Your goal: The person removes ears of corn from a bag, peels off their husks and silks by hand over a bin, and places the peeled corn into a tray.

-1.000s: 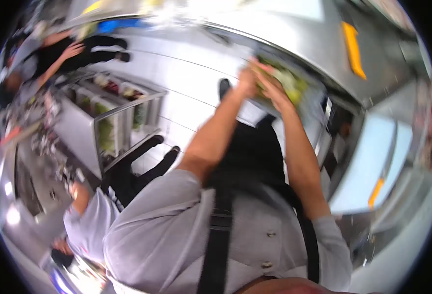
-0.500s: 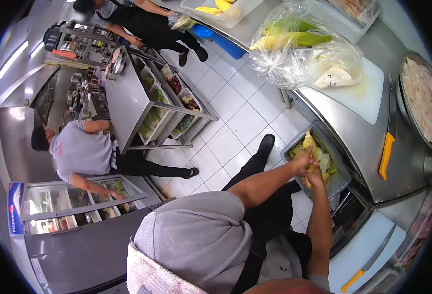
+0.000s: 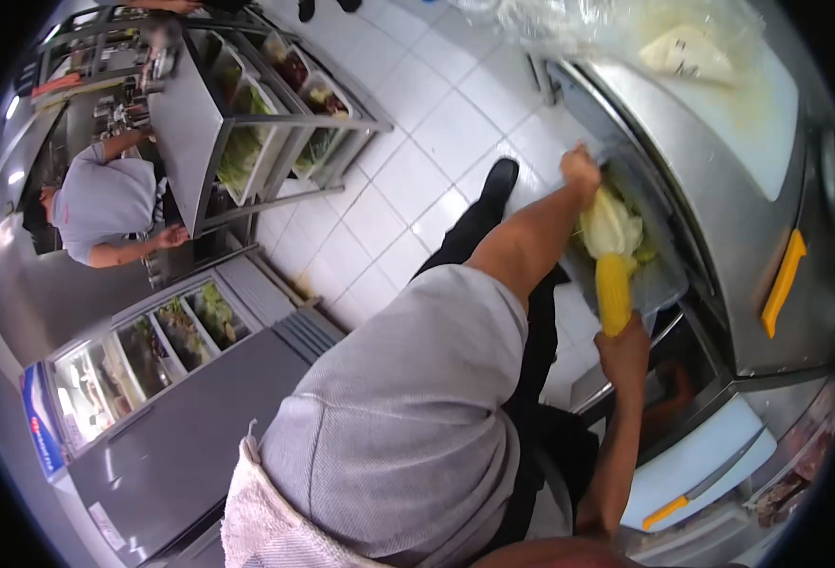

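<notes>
The right grip [image 3: 621, 352] holds the corn [image 3: 613, 293] at one end; its long axis points toward the husk [image 3: 612, 227], clenched beyond in the left grip [image 3: 582, 170].

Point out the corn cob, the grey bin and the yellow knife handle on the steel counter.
Corn cob [image 3: 612, 295], head view: middle of its kernels.
Grey bin [image 3: 666, 273], head view: right inner wall.
Yellow knife handle [image 3: 783, 284], head view: its middle.

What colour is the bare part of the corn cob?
The bare part of the corn cob is yellow, best seen in the head view.
</notes>
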A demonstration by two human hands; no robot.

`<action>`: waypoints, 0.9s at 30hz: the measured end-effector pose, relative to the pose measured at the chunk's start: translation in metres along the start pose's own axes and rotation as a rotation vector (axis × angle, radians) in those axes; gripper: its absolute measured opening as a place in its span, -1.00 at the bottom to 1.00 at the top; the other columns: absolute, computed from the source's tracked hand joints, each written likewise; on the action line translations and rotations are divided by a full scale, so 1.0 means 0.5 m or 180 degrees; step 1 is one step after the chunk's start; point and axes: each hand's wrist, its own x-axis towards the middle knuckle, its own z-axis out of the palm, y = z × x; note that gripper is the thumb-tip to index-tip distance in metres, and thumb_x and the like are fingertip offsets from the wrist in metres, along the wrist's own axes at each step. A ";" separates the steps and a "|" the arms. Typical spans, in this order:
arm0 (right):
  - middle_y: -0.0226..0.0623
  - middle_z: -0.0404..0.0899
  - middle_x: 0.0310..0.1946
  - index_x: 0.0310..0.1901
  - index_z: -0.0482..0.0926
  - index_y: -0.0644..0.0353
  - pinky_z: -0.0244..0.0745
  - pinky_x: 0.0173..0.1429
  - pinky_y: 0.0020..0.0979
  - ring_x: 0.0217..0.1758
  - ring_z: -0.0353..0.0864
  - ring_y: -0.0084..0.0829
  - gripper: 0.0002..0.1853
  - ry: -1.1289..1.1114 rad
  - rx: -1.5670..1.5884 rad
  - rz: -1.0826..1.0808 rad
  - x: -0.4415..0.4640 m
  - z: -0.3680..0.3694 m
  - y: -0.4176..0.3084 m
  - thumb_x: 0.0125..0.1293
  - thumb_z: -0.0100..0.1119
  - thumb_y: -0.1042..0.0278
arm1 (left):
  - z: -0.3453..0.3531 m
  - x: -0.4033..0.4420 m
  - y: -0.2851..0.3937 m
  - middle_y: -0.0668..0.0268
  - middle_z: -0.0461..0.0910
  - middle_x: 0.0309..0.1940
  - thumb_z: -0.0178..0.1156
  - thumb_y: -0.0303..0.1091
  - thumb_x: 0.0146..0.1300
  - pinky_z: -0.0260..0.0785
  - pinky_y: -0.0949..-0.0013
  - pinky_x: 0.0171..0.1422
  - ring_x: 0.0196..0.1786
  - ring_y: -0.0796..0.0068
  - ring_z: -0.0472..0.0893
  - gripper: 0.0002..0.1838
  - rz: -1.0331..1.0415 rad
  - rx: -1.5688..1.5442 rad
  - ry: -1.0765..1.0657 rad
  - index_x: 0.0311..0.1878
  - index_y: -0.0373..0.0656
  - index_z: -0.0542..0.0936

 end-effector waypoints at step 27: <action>-0.37 0.52 -0.51 -0.17 0.55 0.28 0.37 -0.56 -0.43 -0.61 0.48 -0.53 -0.71 -0.0512 0.2641 0.0521 0.166 0.064 0.178 0.06 0.34 0.41 | -0.031 -0.156 -0.051 0.06 0.73 -0.32 0.25 -0.13 0.18 0.61 0.13 -0.11 -0.19 0.09 0.75 -0.77 0.3828 0.3644 -0.3440 -0.29 -0.05 0.75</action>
